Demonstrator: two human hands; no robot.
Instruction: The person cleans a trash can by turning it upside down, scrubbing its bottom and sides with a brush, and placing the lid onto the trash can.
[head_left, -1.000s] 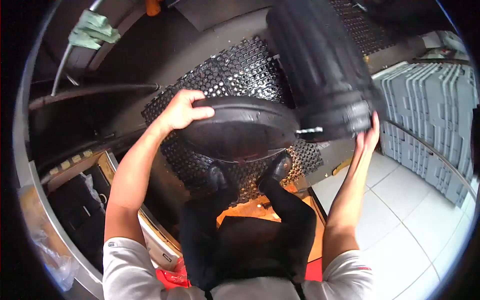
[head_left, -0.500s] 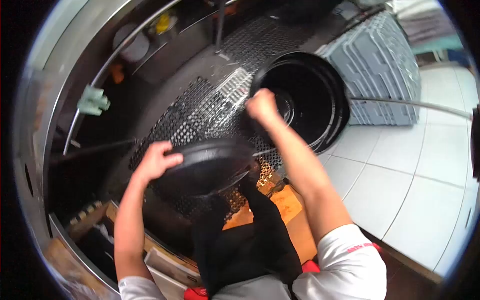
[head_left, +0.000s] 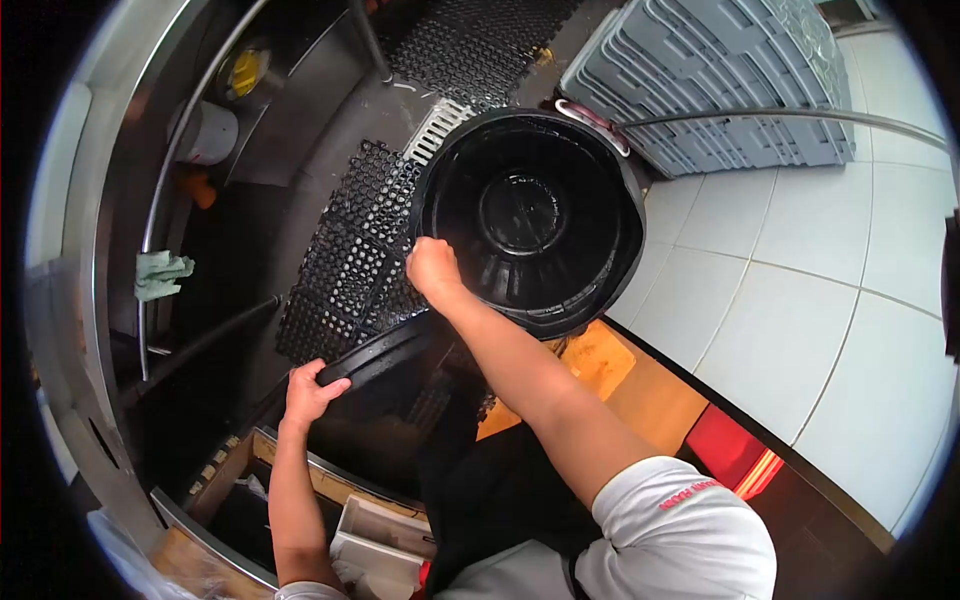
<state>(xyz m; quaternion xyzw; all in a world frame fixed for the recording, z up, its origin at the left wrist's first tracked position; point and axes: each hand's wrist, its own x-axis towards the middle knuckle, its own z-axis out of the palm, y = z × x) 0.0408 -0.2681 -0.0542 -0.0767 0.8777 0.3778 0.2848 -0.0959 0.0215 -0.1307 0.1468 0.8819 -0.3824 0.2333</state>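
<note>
A large black bin (head_left: 590, 210) stands upright on the floor, its open top facing me. Inside, the bin looks wet. My right hand (head_left: 433, 268) is closed at the bin's left rim, with the fingertips hidden. My left hand (head_left: 312, 393) grips the edge of a round black lid (head_left: 375, 352), thumb on top and fingers behind. The lid is tilted in front of my legs, and its lower part blends into the dark clothing and shadow.
Black perforated floor mats (head_left: 350, 255) and a metal drain grate (head_left: 438, 130) lie left of the bin. Stacked grey crates (head_left: 710, 90) stand by the white tiled wall (head_left: 790, 270). A metal rail with a green cloth (head_left: 160, 275) runs along the left.
My right hand and the bin have moved left and nearer, and the bin now stands more upright. The lid has dropped lower in my left hand.
</note>
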